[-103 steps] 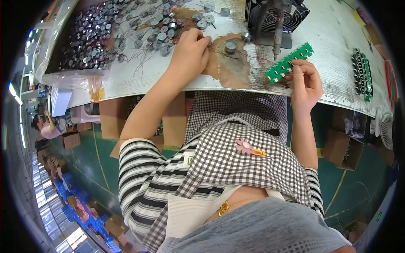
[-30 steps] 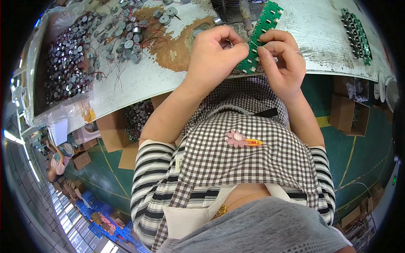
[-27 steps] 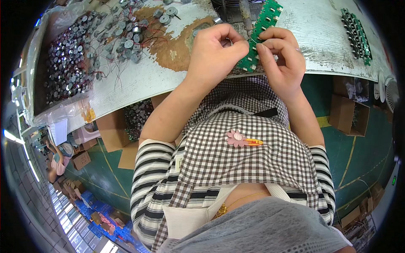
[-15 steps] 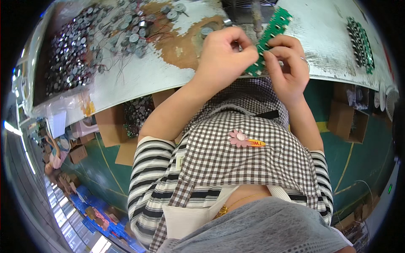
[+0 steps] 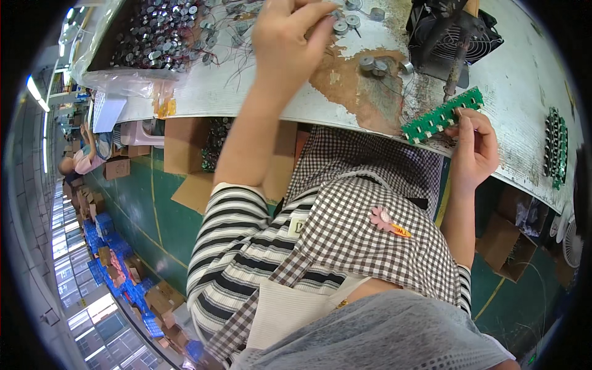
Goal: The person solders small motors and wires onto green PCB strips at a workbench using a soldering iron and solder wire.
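A long green circuit board strip with small pale parts along it is held at a slant over the table's front edge. My right hand pinches its lower edge toward the right end, with thumb and fingers closed. At the top of the view my left hand is stretched out over loose small round metal motors with thin wires. Its thumb and forefinger are apart, and nothing shows between them. The upper part of this hand is cut off by the picture's top edge.
A plastic-lined box full of small motors stands at the left. A fan and a metal rod stand behind the board. More motors lie on the worn brown patch. Stacked green boards lie far right. Cardboard boxes are below the table.
My left hand has left the board and moved away to the loose motors. My right hand still holds the board, now turned flatter. The whole view has swung left.
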Demonstrator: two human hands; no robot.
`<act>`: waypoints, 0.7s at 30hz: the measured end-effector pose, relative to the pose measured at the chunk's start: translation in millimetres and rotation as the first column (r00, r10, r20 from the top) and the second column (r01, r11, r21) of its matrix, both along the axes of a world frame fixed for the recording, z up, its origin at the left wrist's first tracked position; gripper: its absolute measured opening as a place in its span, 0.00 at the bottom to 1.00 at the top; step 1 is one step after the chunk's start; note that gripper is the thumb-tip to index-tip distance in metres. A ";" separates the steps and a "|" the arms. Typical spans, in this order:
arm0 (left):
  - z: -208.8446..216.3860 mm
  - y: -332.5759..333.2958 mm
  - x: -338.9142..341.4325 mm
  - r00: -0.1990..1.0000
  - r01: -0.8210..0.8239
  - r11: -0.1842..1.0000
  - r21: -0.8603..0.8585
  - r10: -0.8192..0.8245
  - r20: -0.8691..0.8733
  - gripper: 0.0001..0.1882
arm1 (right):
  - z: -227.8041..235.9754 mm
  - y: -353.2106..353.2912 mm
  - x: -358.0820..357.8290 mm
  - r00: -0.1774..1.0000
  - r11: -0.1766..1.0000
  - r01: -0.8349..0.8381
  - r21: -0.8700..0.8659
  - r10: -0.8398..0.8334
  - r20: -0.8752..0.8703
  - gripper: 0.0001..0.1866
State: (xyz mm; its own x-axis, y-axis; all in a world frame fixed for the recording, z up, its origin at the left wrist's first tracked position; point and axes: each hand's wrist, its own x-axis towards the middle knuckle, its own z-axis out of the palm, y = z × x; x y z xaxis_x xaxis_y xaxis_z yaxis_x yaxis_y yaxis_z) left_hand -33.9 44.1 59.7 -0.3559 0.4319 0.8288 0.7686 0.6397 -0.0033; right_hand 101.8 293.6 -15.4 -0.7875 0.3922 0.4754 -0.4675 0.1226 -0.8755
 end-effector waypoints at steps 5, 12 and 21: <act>-26.8 -23.1 -33.5 0.972 -0.094 0.874 -0.477 0.183 0.144 0.09 | -0.9 -1.5 -1.3 0.999 1.000 0.023 0.010 -0.023 0.030 0.02; -10.5 -28.5 -67.7 0.309 -0.342 0.631 0.696 -0.624 0.717 0.07 | -1.2 -2.2 -2.6 1.000 1.000 0.023 -0.012 -0.022 0.018 0.01; -5.2 -7.7 -40.1 0.719 -0.030 0.653 0.757 -0.512 0.470 0.05 | -0.2 -2.3 -2.4 1.000 1.000 0.018 0.012 -0.018 -0.001 0.02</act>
State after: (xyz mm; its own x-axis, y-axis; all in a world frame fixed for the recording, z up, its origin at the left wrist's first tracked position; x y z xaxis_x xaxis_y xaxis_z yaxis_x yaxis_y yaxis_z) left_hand -74.0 36.4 54.5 -0.8440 0.0013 0.5364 0.5362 0.0258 0.8437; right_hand 99.4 291.3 -15.5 -0.7799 0.4005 0.4811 -0.4659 0.1418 -0.8734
